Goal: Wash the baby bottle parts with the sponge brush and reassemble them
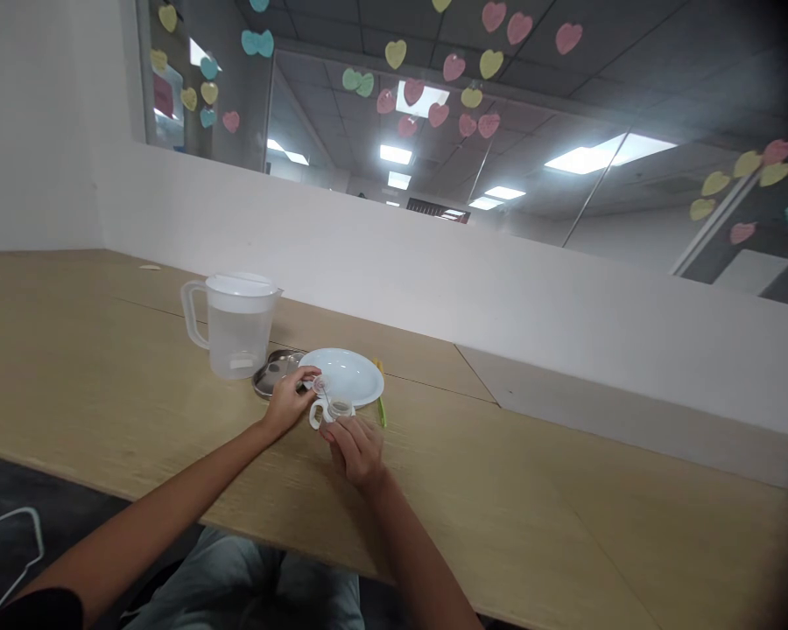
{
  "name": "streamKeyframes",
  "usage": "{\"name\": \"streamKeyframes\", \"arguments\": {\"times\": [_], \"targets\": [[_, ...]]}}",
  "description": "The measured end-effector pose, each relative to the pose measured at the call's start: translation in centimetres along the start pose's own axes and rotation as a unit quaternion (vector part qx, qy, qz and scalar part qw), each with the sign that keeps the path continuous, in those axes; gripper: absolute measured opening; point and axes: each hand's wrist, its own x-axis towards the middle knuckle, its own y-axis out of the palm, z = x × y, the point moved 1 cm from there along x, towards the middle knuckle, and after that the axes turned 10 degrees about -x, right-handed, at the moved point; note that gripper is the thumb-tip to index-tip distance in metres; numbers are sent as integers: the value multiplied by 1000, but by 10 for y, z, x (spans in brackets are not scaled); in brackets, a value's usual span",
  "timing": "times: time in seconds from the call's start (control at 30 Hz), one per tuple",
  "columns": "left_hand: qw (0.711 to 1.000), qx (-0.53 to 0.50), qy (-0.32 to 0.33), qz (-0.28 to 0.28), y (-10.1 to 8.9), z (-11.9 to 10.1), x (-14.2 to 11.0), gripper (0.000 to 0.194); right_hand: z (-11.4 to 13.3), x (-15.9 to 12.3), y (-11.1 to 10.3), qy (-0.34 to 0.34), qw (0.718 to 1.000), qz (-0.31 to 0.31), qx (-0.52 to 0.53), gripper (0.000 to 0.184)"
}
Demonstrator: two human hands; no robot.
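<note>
My left hand pinches a small clear round piece, which looks like a lid, in front of a white plate. Close by on the right, my right hand is closed around a small clear jar with its round mouth facing up. A white cup handle shows between the hands; my right hand and the jar hide most of that cup. Behind my left hand, a round metal tray lies partly covered by the plate's edge.
A lidded clear plastic pitcher holding clear liquid stands left of the tray. A yellow-green stick-like item lies along the plate's right side. The wooden table meets a low white wall under a window with heart-shaped notes.
</note>
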Motion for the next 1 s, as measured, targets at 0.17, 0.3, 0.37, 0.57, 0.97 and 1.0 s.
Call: {"name": "streamKeyframes", "arguments": {"times": [0.17,0.3,0.37,0.57,0.97,1.0], "targets": [[998,28,51,-6,-2,2,1,16,2,-1,0,2,1000,-6,14,18],[998,36,48,7,-2,1,1,17,2,2,-3,12,999,-10,40,21],[998,45,47,19,-2,0,0,18,3,3,-5,14,999,-13,51,23],[993,90,71,36,-1,0,-1,19,3,4,-3,23,998,-31,40,23],[986,109,119,31,-1,7,-4,26,2,4,3,56,998,-23,29,24],[987,109,118,30,-1,7,-4,26,2,5,3,56,998,-22,24,24]]}}
